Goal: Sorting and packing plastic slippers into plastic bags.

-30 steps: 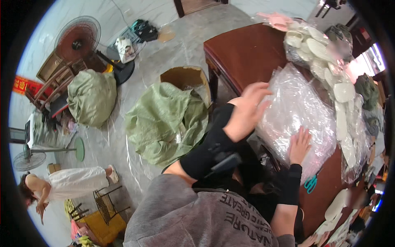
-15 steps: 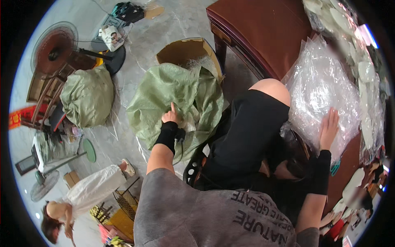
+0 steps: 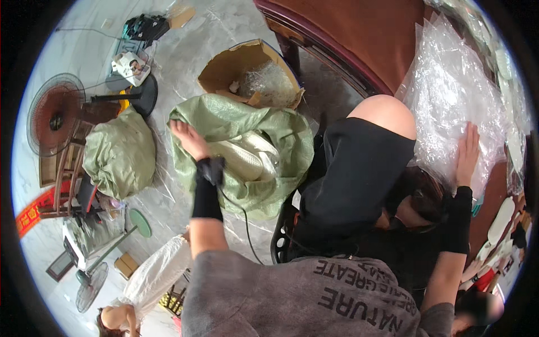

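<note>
The person is sitting with the two hands spread well apart. The left hand (image 3: 191, 140) is reaching to the far-left edge of an open green woven sack (image 3: 295, 140), its fingers stretching along the rim; whether they are pinching the fabric, one cannot tell. The sack is standing on the grey marbled floor (image 3: 224, 28) to the person's left, and its mouth is gaping to show cream shoe-shaped pieces (image 3: 241, 160) with a textured surface, lying inside. The right hand (image 3: 467, 156) is resting open and palm down, fingers extended, on a glossy heap of clear plastic bags (image 3: 443, 90), which is covering part of the brown tabletop (image 3: 365, 33). Black sleeves (image 3: 206, 194) are covering both wrists, and a dark cable (image 3: 247, 224) is running from near the left wrist toward the lap. Just beyond the sack, an open cardboard box (image 3: 222, 70) is holding crumpled clear plastic (image 3: 275, 84). Farther left, a second green sack (image 3: 120, 151) is bulging near a fan (image 3: 56, 115) with a round grille. At the lower left, another person in white trousers (image 3: 160, 275) is standing well apart from the sack.
</note>
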The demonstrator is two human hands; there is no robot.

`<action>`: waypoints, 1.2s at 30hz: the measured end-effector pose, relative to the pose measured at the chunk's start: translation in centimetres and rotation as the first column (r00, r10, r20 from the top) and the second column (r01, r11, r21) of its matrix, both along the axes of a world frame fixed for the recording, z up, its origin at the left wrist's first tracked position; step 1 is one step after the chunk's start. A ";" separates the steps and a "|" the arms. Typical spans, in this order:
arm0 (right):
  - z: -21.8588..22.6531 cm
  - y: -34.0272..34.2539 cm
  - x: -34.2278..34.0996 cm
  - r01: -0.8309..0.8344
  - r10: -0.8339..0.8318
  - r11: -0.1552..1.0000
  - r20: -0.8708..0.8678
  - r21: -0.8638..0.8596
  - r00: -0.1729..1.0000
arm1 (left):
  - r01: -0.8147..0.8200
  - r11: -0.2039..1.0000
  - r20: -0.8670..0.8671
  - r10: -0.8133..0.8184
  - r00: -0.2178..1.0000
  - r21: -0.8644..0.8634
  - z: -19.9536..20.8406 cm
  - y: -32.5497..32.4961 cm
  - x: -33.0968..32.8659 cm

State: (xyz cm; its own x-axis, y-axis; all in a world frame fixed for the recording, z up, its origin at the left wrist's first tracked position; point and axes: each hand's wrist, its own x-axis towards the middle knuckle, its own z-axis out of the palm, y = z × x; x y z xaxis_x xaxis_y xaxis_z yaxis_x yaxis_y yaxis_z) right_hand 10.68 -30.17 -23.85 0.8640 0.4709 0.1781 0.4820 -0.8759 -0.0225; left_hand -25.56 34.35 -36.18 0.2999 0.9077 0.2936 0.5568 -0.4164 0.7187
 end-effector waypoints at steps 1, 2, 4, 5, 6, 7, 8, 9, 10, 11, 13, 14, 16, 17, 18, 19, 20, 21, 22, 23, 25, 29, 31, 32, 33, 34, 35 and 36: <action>0.0 1.2 -0.2 -0.038 0.039 0.998 -0.023 0.057 0.999 | 0.040 0.996 0.087 -0.046 0.995 0.079 -0.4 -2.9 -1.6; 0.0 1.2 -0.2 -0.029 0.031 0.998 -0.032 0.059 0.999 | 0.035 0.999 -0.031 -0.037 0.999 -0.040 -1.9 -6.0 -3.7; 0.1 0.8 0.1 -0.070 0.069 0.997 0.015 0.030 0.997 | 0.019 0.981 -0.315 -0.080 0.946 -0.191 -6.7 -12.6 -6.3; 0.1 0.7 0.1 -0.060 0.059 0.998 0.012 0.028 0.998 | -0.069 0.963 -0.400 -0.042 0.916 -0.260 -8.6 -14.6 -7.1; 0.2 0.7 0.1 -0.055 0.055 0.998 0.017 0.029 0.998 | -0.115 0.962 -0.383 0.012 0.924 -0.247 -10.6 -15.4 -7.7; 0.5 0.6 0.0 -0.050 0.050 0.999 0.026 0.020 0.998 | -0.152 0.959 -0.469 0.022 0.883 -0.240 -12.5 -15.5 -7.4; 0.7 0.5 -0.1 -0.041 0.041 0.999 0.030 0.008 0.999 | -0.187 0.955 -0.552 0.031 0.833 -0.229 -14.4 -15.5 -6.9; 0.2 1.1 -0.1 -0.037 0.037 0.999 0.002 0.021 0.999 | -0.188 0.957 -0.558 0.033 0.829 -0.222 -16.3 -14.4 -7.8; 0.2 1.2 0.1 -0.031 0.031 0.999 -0.015 0.032 0.999 | -0.332 0.919 -0.688 0.100 0.719 -0.213 -18.2 -12.7 -8.3; -0.2 1.3 0.2 -0.034 0.035 0.998 -0.015 0.051 0.999 | -0.473 0.866 -0.798 0.166 0.579 -0.163 -19.7 -10.5 -9.3; -1.0 0.5 0.6 -0.043 0.049 0.990 -0.042 0.133 0.998 | -0.350 0.933 -0.850 0.116 0.513 -0.084 -21.2 -9.0 -9.8; -0.9 0.3 0.4 -0.042 0.047 0.991 -0.036 0.129 0.998 | -0.279 0.956 -0.873 0.061 0.484 -0.088 -20.8 -9.6 -9.2; -0.7 -0.1 -0.2 0.001 0.001 0.995 -0.020 0.097 1.000 | -0.352 0.929 -0.794 0.130 0.594 -0.112 -18.0 -12.1 -7.2; -0.9 -0.4 -0.4 0.006 -0.004 0.995 -0.024 0.101 1.000 | -0.423 0.897 -0.707 0.215 0.674 -0.130 -16.0 -13.0 -6.9; -1.0 -0.5 -0.2 0.010 -0.011 0.997 0.004 0.076 1.000 | -0.421 0.899 -0.704 0.221 0.675 -0.122 -13.7 -13.4 -6.7; -1.3 -0.4 0.0 0.012 -0.013 0.998 0.029 0.057 1.000 | -0.411 0.903 -0.715 0.205 0.669 -0.125 -11.6 -13.8 -7.0; -1.6 -0.2 0.1 0.005 -0.007 0.997 0.024 0.076 1.000 | -0.404 0.906 -0.726 0.194 0.659 -0.125 -9.8 -14.2 -7.9; -1.3 0.1 0.1 0.009 -0.012 0.994 0.028 0.109 1.000 | -0.309 0.951 -0.706 0.205 0.678 -0.021 -8.5 -13.8 -9.5; -1.1 0.4 0.1 0.015 -0.019 0.990 0.031 0.140 0.999 | -0.312 0.950 -0.654 0.227 0.722 -0.014 -7.1 -13.5 -11.2; -0.7 0.6 0.0 0.017 -0.022 0.988 0.031 0.156 0.999 | -0.326 0.946 -0.688 0.232 0.688 -0.007 -5.5 -13.7 -11.5; -0.5 1.8 -0.8 0.087 -0.090 0.989 0.020 0.122 0.996 | -0.268 0.962 -0.718 0.215 0.662 0.041 -3.0 -13.9 -14.5; -1.4 2.0 -0.9 0.052 -0.061 0.996 0.147 0.068 0.987 | -0.090 0.959 -0.635 0.248 0.731 0.270 3.0 -15.2 -15.3; -1.6 1.7 -1.0 0.081 -0.090 0.995 0.160 0.059 0.983 | -0.026 0.977 -0.483 0.128 0.866 0.211 5.9 -14.9 -14.3; -1.6 2.2 -1.0 0.086 -0.093 0.995 0.171 0.049 0.981 | 0.015 0.979 -0.394 0.067 0.917 0.201 7.7 -14.7 -14.2; -1.6 2.2 -1.0 0.123 -0.129 0.991 0.160 0.045 0.979 | 0.013 0.979 -0.382 0.066 0.922 0.201 9.8 -15.3 -13.0; -1.5 2.2 -1.2 0.143 -0.151 0.988 0.163 0.064 0.975 | -0.056 0.998 -0.333 0.055 0.941 0.005 11.4 -14.3 -12.7; -1.1 3.1 -1.5 0.130 -0.140 0.989 0.140 0.077 0.980 | 0.024 1.000 -0.190 -0.025 0.981 -0.007 14.0 -13.5 -13.3; -1.0 2.6 -1.5 0.138 -0.146 0.988 0.124 0.066 0.982 | 0.132 0.991 -0.039 -0.133 0.990 -0.032 15.5 -13.7 -12.1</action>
State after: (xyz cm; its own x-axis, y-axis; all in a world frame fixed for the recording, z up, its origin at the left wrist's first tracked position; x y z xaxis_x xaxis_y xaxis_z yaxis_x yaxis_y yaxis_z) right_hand 9.18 -27.60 -24.83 0.8897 0.3310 0.3146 0.3551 -0.9346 -0.0209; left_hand -37.68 20.68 -20.65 0.4295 0.8671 0.2524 0.5269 -0.4676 0.7098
